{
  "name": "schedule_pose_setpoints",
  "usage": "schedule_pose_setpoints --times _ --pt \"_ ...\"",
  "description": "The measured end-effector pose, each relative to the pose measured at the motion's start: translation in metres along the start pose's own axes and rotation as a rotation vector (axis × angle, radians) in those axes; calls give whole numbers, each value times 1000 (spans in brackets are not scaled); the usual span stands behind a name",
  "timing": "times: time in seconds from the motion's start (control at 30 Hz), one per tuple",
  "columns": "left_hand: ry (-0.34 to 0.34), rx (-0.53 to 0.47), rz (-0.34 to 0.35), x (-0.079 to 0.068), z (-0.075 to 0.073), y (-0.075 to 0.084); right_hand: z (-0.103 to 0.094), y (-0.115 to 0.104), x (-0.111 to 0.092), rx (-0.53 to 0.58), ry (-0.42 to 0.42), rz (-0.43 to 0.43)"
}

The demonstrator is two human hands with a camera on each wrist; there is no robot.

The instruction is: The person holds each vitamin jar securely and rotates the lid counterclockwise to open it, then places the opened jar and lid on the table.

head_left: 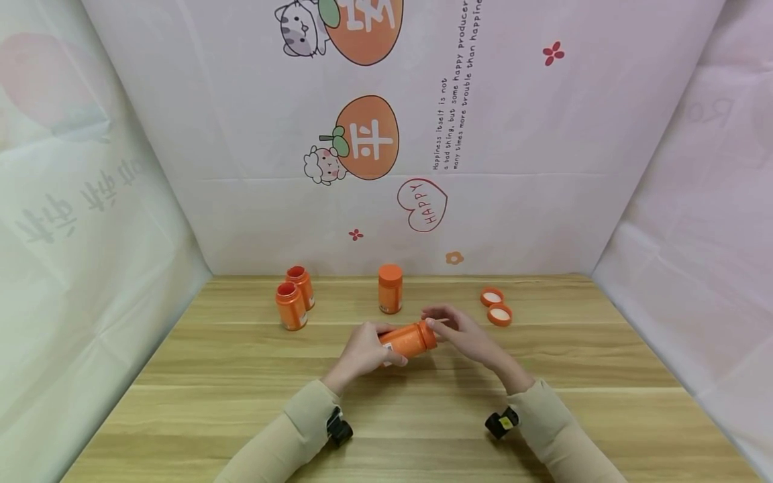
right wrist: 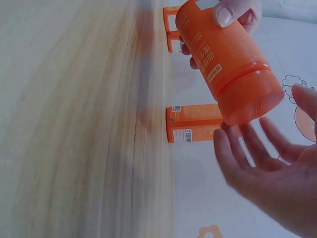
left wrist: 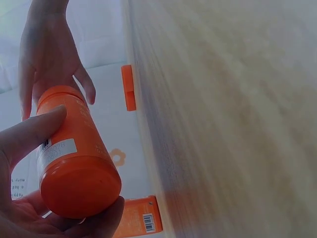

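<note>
An orange pill bottle (head_left: 406, 341) lies tilted in my left hand (head_left: 364, 351), held above the table. In the left wrist view the left thumb (left wrist: 37, 130) presses along its side and the fingers wrap under its base. An orange screw cap (right wrist: 251, 97) sits on the bottle's neck, pointing toward my right hand (head_left: 464, 337). That hand is at the cap with spread, loosely bent fingers. Its thumb stands apart from the cap in the right wrist view, while some fingertips pass behind the cap; whether they touch it I cannot tell.
Behind my hands stands a capped orange bottle (head_left: 390, 290). Two uncapped bottles, one nearer (head_left: 292, 308) and one farther (head_left: 301, 285), stand at the back left. Two loose caps (head_left: 499, 314) lie at the back right. White printed sheets (head_left: 513, 221) enclose the wooden table (head_left: 423, 416).
</note>
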State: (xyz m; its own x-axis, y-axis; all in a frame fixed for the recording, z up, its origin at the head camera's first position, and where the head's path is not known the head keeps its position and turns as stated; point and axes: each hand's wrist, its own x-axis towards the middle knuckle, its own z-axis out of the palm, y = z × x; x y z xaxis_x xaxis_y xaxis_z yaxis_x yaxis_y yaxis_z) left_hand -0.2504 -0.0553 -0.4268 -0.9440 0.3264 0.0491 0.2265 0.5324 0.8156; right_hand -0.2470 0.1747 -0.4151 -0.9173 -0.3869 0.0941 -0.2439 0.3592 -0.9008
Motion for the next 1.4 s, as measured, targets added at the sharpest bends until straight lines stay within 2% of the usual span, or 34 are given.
schedule_pose_setpoints --times 0.13,0.33,0.5,0.73,1.0,1.23,1.4 --pt "9 15 -6 1 1 0 3 -3 0 -3 -15 70" --pt "12 23 -12 3 1 0 6 -1 2 52 -50 191" --pt "10 15 -19 3 2 0 8 -3 3 47 -51 232" --pt "14 10 -27 3 2 1 8 -3 4 45 -35 240" --pt "20 33 -15 2 0 3 5 -1 3 49 -71 192" --pt "14 23 -16 1 -1 4 4 -4 2 25 -62 195" --pt "16 26 -22 1 -1 3 3 -2 1 5 -77 164"
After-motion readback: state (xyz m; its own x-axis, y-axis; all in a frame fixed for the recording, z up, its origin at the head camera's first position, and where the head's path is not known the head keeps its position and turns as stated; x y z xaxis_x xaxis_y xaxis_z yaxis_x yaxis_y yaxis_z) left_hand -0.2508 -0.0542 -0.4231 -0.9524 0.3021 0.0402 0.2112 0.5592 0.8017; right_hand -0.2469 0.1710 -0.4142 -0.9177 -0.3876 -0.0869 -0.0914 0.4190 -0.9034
